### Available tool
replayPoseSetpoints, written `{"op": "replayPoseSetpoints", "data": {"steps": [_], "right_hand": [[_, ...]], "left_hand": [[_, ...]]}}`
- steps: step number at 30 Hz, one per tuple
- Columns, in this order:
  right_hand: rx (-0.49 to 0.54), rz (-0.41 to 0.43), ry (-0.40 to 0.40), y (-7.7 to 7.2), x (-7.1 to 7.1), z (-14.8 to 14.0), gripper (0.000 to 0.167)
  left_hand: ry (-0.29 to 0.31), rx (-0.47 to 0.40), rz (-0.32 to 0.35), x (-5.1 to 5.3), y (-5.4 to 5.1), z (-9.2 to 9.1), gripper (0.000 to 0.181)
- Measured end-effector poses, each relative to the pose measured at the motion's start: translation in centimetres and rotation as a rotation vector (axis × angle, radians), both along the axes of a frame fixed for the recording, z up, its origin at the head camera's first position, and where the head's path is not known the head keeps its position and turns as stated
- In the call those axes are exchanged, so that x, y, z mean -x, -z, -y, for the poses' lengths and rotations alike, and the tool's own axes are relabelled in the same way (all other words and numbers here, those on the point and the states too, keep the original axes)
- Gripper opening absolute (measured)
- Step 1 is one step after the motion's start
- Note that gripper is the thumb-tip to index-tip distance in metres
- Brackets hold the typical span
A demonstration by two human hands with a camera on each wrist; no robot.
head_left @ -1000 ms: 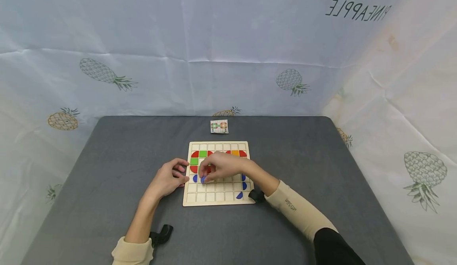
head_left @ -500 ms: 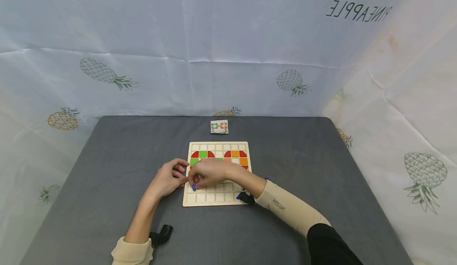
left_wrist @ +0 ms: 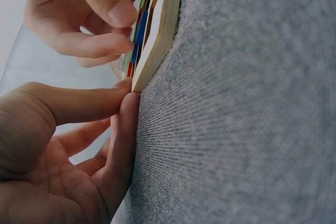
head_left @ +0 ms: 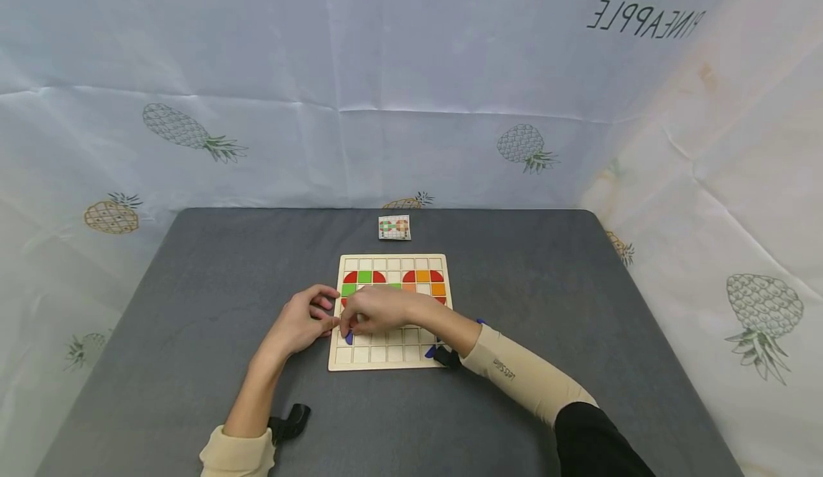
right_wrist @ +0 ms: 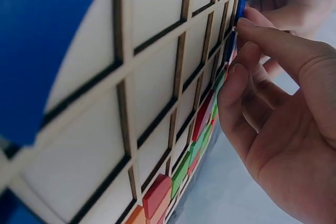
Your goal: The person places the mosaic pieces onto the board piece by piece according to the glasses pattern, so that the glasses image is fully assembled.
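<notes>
A light wooden grid board (head_left: 388, 355) lies on the dark grey table. My left hand (head_left: 305, 320) is at its left edge; in the left wrist view the thumb and index finger (left_wrist: 126, 135) pinch the board's rim. My right hand (head_left: 382, 307) reaches across the board to its leftmost column. Its thumb and index finger pinch a small curved-edged blue piece (head_left: 348, 338) at a cell there. Another blue piece (right_wrist: 231, 45) sits just beyond it in the right wrist view. Red, green and orange pieces (head_left: 423, 276) fill cells in the far rows, partly hidden by my right hand.
A small printed pattern card (head_left: 394, 228) lies beyond the board. At the board's near right, a blue piece (head_left: 430, 353) shows beside the black right wrist camera (head_left: 446, 358). Another black camera (head_left: 292, 421) hangs at the left wrist. White pineapple-print cloth (head_left: 360, 156) stands behind the table.
My right hand has carried the blue piece left and nearer, from the second column to the leftmost one. Over the last half second it has barely moved. My left hand stays put.
</notes>
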State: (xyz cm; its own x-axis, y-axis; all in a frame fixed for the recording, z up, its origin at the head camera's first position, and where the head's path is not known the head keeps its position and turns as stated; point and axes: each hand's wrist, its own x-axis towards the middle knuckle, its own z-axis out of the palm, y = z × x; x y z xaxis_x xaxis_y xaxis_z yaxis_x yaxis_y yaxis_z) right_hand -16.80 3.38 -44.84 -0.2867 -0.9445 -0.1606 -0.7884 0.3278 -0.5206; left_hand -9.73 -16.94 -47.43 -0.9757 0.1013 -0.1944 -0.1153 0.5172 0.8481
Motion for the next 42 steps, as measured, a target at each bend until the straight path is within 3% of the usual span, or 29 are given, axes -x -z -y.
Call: {"op": "replayPoseSetpoints", "data": {"steps": [14, 24, 34, 42], "right_hand": [[0.086, 0.107, 0.128, -1.1, 0.5, -4.5, 0.016], [0.13, 0.154, 0.236, -1.1, 0.8, -10.2, 0.018], [0.16, 0.21, 0.376, -1.2, 0.1, -16.6, 0.019], [0.13, 0.279, 0.467, -0.7, -0.7, -20.7, 0.031]], "left_hand": [[-0.015, 0.006, 0.001, 0.2, 0.0, -0.2, 0.043], [-0.021, 0.01, -0.004, 0.1, 0.0, -0.2, 0.044], [-0.023, 0.013, -0.007, -0.1, -0.1, -0.2, 0.044], [-0.027, 0.017, 0.001, -0.1, 0.0, -0.3, 0.044]]}}
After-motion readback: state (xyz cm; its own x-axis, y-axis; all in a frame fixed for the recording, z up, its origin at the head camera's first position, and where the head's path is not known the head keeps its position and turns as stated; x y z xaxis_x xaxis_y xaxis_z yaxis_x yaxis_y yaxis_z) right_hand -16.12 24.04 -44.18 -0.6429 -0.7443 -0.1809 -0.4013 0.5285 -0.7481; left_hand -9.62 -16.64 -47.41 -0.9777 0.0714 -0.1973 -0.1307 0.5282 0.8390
